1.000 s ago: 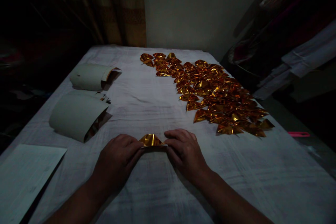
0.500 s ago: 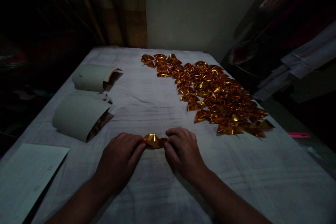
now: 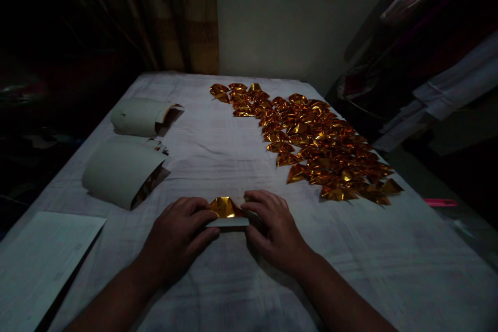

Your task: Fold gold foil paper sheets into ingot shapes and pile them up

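Note:
Between my two hands, low over the cloth, is a partly folded piece of gold foil paper (image 3: 225,207). Its shiny middle stands up in a flat-topped hump, and a pale strip of its underside shows along the near edge. My left hand (image 3: 179,231) grips the left end, fingers above and thumb below. On the right end is my right hand (image 3: 274,228), its fingers bent around the paper and its thumb lower down. The fingers hide both ends of the paper.
Many folded gold foil pieces (image 3: 311,129) lie spread at the right. Two curved sheets of pale card (image 3: 120,171) rest at the left, with a flat pale sheet (image 3: 46,259) nearer. A pale checked cloth (image 3: 202,140) covers the table. Hanging clothes (image 3: 451,88) are at the right.
The foil paper has turned or opened between my fingers: a pale strip now shows along its near edge, and the gold hump looks taller. My thumbs have dropped lower and apart from the fingers.

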The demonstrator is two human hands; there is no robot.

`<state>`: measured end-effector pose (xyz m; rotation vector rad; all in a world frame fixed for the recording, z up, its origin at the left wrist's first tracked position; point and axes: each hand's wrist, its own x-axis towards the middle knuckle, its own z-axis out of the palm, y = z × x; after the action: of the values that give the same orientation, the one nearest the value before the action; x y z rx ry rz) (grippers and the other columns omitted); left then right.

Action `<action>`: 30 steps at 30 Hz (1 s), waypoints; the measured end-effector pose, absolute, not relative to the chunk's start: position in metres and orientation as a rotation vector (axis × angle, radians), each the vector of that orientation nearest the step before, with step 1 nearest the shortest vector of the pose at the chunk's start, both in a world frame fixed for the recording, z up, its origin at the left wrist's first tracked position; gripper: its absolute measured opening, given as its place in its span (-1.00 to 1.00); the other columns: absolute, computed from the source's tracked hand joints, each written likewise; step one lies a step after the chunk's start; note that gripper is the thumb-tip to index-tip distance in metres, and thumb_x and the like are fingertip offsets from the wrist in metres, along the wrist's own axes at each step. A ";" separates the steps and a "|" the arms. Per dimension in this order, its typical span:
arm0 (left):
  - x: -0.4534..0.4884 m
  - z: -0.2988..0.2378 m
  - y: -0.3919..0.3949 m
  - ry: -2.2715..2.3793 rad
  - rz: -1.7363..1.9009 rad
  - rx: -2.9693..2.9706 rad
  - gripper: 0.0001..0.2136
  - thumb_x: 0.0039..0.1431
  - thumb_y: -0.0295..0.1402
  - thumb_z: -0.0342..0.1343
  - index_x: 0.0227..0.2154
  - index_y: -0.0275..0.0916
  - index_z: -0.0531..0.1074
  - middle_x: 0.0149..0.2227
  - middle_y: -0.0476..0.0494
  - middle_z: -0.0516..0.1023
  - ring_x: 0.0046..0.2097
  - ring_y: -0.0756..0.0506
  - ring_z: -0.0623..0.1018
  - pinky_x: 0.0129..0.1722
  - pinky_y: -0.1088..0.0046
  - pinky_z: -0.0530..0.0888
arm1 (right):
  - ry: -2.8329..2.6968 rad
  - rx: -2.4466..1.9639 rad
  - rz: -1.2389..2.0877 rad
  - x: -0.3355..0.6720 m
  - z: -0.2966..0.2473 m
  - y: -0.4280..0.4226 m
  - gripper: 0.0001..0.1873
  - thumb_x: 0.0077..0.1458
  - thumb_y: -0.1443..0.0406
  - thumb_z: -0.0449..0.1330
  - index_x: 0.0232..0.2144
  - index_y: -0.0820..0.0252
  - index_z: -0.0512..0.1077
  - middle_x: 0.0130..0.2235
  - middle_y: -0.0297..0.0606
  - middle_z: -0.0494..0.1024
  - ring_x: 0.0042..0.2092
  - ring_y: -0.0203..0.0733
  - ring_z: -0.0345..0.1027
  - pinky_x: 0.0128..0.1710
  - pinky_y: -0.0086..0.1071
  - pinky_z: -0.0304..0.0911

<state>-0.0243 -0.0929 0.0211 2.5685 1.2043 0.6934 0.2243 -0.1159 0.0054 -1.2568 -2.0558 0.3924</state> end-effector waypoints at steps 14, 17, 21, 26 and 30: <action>-0.023 0.015 -0.092 1.243 0.774 2.517 -0.78 0.38 -0.23 0.03 -0.09 -0.15 0.52 -0.22 -0.11 0.64 -0.22 -0.11 0.58 -0.22 0.33 0.49 | -2.107 -1.284 0.277 0.220 -0.003 -0.115 -0.80 0.18 0.32 0.26 -0.14 -0.02 0.59 0.06 -0.17 0.54 0.14 0.04 0.33 0.07 0.00 0.23; -0.022 0.015 -0.091 1.287 0.789 2.491 -0.78 0.38 -0.25 0.02 -0.06 -0.15 0.51 -0.22 -0.10 0.64 -0.22 -0.11 0.59 -0.23 0.34 0.50 | -2.063 -1.314 0.301 0.218 -0.004 -0.113 -0.86 0.17 0.32 0.26 -0.23 0.01 0.59 0.02 -0.20 0.57 0.11 0.02 0.36 0.05 -0.02 0.24; -0.021 0.017 -0.090 1.318 0.814 2.491 -0.78 0.39 -0.25 0.01 -0.05 -0.16 0.49 -0.22 -0.10 0.64 -0.22 -0.11 0.58 -0.24 0.35 0.50 | -2.009 -1.364 0.332 0.215 -0.002 -0.110 -0.92 0.16 0.35 0.26 -0.33 0.06 0.54 -0.02 -0.21 0.59 0.07 0.00 0.39 0.05 -0.04 0.23; -0.018 0.015 -0.089 1.384 0.791 2.483 -0.79 0.37 -0.26 0.01 -0.08 -0.17 0.49 -0.22 -0.12 0.61 -0.18 -0.15 0.55 -0.18 0.28 0.49 | -1.989 -1.403 0.375 0.211 0.002 -0.110 -0.93 0.13 0.38 0.25 -0.37 0.10 0.47 -0.03 -0.20 0.59 0.06 -0.01 0.39 0.05 -0.06 0.21; -0.017 0.015 -0.090 1.434 0.792 2.468 -0.79 0.36 -0.28 0.03 -0.07 -0.17 0.50 -0.19 -0.15 0.55 -0.15 -0.16 0.52 -0.16 0.27 0.49 | -1.984 -1.405 0.359 0.210 0.001 -0.109 -0.87 0.12 0.39 0.23 -0.25 0.11 0.43 -0.02 -0.18 0.57 0.06 -0.01 0.39 0.05 -0.06 0.19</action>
<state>-0.0170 -0.0895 0.0148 2.4682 1.4341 0.7918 0.2097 -0.1093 0.0009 -1.4053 -1.9838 0.3593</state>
